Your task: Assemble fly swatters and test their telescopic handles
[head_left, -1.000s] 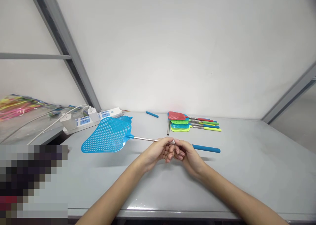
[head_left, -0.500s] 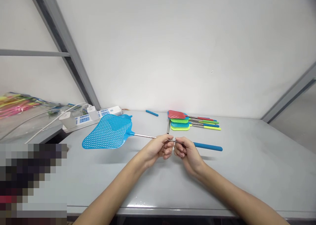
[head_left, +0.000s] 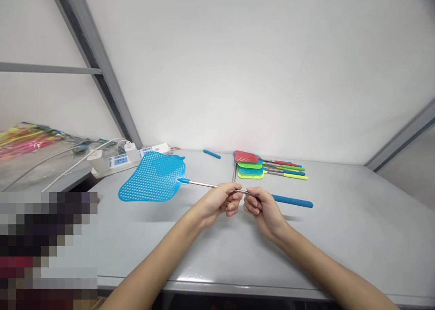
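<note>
A blue fly swatter (head_left: 154, 178) is held sideways above the table, its perforated head to the left and its blue handle to the right. My left hand (head_left: 222, 202) pinches the thin metal rod between thumb and fingers. Just to its right, my right hand (head_left: 263, 208) grips the same rod near the handle, with a short stretch of metal showing between the hands. Behind the head, another blue swatter head partly shows, overlapped by it. Beyond my hands lies a stack of fly swatters (head_left: 250, 173) in red, green, blue and yellow, handles to the right.
A loose blue handle tube (head_left: 212, 154) lies near the wall. A metal rod (head_left: 234, 171) rests left of the stack. At the left stand a white power strip (head_left: 118, 164) with plugs and cables, and plastic bags (head_left: 30, 140) of colourful items. The table (head_left: 340, 219) meets a white wall.
My hands have drawn slightly apart along the rod, so a little more metal shows between them. The whole scene has shifted a little to the right in view.
</note>
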Tool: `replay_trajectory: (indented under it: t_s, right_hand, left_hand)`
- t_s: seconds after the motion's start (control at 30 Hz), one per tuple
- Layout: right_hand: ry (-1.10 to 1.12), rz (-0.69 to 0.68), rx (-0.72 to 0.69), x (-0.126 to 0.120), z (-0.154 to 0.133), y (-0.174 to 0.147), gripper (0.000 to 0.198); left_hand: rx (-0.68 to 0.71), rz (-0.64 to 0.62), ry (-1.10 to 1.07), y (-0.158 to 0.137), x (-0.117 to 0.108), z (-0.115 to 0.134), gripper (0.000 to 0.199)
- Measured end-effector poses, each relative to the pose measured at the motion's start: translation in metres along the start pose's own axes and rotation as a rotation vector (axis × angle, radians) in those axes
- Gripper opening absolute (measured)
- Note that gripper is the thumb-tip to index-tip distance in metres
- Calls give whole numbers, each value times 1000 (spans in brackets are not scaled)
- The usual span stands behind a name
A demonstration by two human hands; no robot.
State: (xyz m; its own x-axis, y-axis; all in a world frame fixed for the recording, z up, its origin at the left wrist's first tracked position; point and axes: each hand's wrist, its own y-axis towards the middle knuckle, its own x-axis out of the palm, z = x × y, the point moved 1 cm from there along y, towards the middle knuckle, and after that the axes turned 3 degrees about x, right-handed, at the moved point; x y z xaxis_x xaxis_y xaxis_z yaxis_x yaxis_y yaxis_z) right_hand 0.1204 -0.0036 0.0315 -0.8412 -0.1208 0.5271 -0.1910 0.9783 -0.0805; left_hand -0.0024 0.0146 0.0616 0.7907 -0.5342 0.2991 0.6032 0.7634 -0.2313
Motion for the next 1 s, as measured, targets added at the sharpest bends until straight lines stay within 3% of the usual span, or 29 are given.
replay_trajectory:
  t_s: [0.37, 1.0]
  right_hand:
    - [21, 42, -3, -7, -6, 4, 35]
    - [-30, 10, -44, -7, -9, 2, 34]
  left_hand:
    - [-6, 45, -18, -1, -4, 6, 29]
    - [8, 14, -3, -3, -9, 10, 30]
